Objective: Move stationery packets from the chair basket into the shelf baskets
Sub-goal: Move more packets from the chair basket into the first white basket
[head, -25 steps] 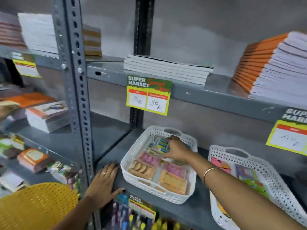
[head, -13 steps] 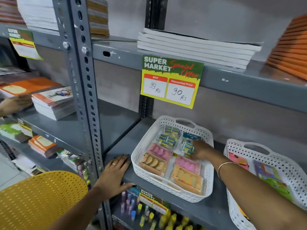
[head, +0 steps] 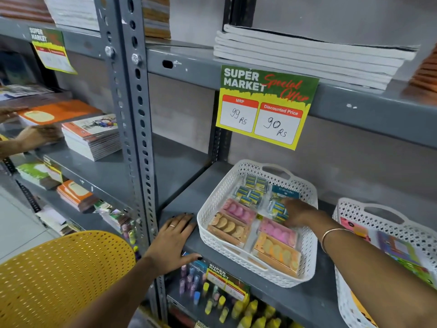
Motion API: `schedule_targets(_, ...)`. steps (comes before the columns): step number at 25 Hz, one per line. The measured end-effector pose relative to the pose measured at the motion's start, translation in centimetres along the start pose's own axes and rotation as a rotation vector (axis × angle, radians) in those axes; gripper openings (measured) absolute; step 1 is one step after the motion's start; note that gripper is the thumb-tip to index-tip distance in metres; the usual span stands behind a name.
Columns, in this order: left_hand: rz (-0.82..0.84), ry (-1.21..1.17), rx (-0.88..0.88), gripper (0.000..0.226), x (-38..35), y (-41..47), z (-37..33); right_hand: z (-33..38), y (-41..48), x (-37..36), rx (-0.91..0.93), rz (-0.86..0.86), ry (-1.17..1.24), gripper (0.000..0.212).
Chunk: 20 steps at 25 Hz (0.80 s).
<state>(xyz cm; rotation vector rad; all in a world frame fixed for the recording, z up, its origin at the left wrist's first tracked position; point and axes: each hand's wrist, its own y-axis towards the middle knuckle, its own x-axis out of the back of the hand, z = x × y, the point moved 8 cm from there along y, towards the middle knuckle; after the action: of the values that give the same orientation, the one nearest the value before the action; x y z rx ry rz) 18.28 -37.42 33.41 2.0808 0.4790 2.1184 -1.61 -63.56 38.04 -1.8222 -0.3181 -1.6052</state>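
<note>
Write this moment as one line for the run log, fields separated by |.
left hand flat on shelf edge | right hand on blue packet in white basket | grip unclear

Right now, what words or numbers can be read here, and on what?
"SUPER MARKET Special Offer", "MRP 99 Rs", "Discounted Price 90 Rs": on the big price card hanging from the upper shelf edge.
"SUPER MARKET": on the left price card; its prices are blurred.
"SUPER MARKET": on the lower price card; its prices are unreadable.
The teal packet in the white basket bears upside-down print, too small to read.
</note>
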Motion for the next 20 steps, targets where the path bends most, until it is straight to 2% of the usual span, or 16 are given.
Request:
schedule_targets(4, 0.006, 0.003, 0.009, 0.085, 0.0, 0.0, 0.0, 0.0, -0.1, 0.3, 0.012, 0.034, 0.01, 0.06)
schedule_targets(6, 0.027, -0.009, 0.014, 0.087, 0.0, 0.2, 0.0, 0.4, -0.2, 1.7, 0.033, -0.009, -0.001, 0.06)
schedule_targets(8, 0.05, -0.007, 0.017, 0.087, -0.1, 0.3, 0.1, 1.8, -1.1, 4.1, 0.07, -0.154, -0.004, 0.045)
schedule_targets(11, 0.101, 0.004, 0.024, 0.09, -0.3, 0.4, 0.1, 6.4, -4.8, 8.2, 0.183, -0.483, 0.139, 0.026)
schedule_targets(13, 0.14, 0.018, 0.031, 0.093, -0.4, 0.2, 0.2, 11.4, -8.5, 9.6, 0.351, -0.642, 0.249, 0.026)
schedule_targets(15, 0.132, 0.038, 0.007, 0.086, 0.0, -0.5, 0.1, 16.6, -12.5, 9.7, 0.543, -0.686, 0.298, 0.033)
schedule_targets(18, 0.061, 0.058, -0.004, 0.066, 0.3, -5.7, 0.5, 24.3, -17.4, 5.5, 0.884, -0.609, 0.23, 0.036)
schedule_targets(20, 0.095, 0.023, 0.093, 0.061, -1.0, -11.6, 2.2, 28.4, -19.3, 0.8, 1.05, -0.49, 0.151, 0.036)
